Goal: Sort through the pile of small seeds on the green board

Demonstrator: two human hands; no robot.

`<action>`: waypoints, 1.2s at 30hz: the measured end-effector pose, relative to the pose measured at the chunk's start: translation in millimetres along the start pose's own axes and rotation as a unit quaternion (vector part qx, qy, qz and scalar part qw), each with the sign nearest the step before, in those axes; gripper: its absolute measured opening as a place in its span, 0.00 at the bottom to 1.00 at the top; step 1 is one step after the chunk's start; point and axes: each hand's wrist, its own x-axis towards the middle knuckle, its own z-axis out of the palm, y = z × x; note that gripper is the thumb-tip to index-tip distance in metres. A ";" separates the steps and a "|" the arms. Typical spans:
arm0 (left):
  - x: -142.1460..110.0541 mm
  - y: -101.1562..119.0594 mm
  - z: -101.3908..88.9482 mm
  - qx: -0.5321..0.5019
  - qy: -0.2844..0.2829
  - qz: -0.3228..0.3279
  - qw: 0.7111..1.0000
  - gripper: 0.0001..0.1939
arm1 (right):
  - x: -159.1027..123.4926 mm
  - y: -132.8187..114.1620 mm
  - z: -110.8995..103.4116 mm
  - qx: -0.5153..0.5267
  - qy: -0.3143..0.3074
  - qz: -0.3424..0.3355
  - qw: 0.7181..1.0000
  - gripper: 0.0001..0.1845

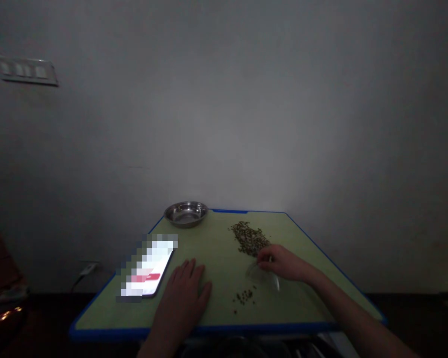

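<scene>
My left hand (183,294) lies palm down on the green tabletop, its fingers stretched out and slightly apart, holding nothing. Over the right half of the table, my right hand (278,261) has its thumb and fingers closed on what looks like the edge of a clear see-through container (263,277). The container is faint and blurred, so its exact kind is unclear. Just beyond those fingers spreads a pile of small brown seeds or beans (248,237). Closer to me lies a smaller scatter of the same brown pieces (245,297).
A shallow steel bowl (186,215) stands at the table's far left corner. A phone with a lit screen (153,271) lies left of my left hand. The green table (216,233) has a blue rim and stands near a grey wall (224,109).
</scene>
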 end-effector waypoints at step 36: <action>-0.4 -0.4 -0.3 -0.004 0.008 0.003 1.000 0.23 | -22.1 -13.4 16.1 0.032 -0.030 -0.012 0.999 0.10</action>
